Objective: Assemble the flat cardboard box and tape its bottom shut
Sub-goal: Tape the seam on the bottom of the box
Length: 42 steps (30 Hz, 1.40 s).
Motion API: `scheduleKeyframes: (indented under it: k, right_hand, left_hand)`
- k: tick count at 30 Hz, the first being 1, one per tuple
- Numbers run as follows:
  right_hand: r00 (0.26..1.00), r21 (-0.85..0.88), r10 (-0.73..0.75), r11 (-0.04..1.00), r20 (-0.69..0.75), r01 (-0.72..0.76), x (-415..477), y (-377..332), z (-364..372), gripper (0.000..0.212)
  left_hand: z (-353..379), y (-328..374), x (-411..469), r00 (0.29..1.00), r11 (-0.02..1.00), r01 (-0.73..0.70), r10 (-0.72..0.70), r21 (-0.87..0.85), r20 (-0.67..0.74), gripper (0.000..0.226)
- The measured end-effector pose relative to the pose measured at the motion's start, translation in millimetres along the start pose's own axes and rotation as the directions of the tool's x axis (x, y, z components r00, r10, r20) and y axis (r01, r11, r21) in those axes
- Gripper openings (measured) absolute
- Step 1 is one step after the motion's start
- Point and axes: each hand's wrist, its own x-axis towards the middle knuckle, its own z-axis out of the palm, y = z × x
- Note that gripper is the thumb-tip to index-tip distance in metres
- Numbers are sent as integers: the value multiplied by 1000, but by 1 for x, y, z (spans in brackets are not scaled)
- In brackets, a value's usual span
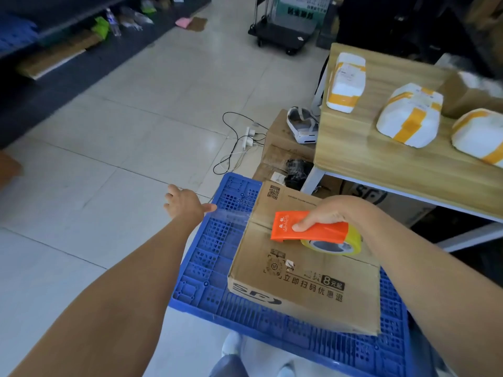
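Right fingers (313, 220) wrap my orange tape dispenser (310, 229); left hand (186, 204) pinches the clear tape strip (234, 214). Printed cardboard box (304, 270) sits flaps-closed on the blue pallet (206, 268).

Cardboard box (304, 270) sits on crate (206, 257) (floor level). Tape dispenser (313, 231) above box. Table (381, 148) behind right, bearing parcels (408, 115). Power strip (249, 137) behind.
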Motion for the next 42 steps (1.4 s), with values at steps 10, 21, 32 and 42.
scheduleKeyframes:
  k: [10, 21, 32, 42]
  right_hand:
    - [999, -9, 45, 999, -19, -45, 9, -14, 3, 58]
    - [1000, -57, 6, 998, -23, -7, 4, -16, 1, 45]
    - [999, -50, 6, 999, -39, -8, 13, -16, 1, 50]
    - [999, -70, -13, 998, -33, 10, 9, -18, 3, 47]
  left_hand:
    - [40, 7, 1, 996, 993, 18, -28, 116, 88, 72]
    - [85, 36, -29, 948, 999, 21, -32, 37, 317, 75]
    - [99, 21, -28, 869, 997, 82, -66, -11, 490, 104]
    - [48, 44, -33, 921, 744, 159, 124, -649, 369, 50]
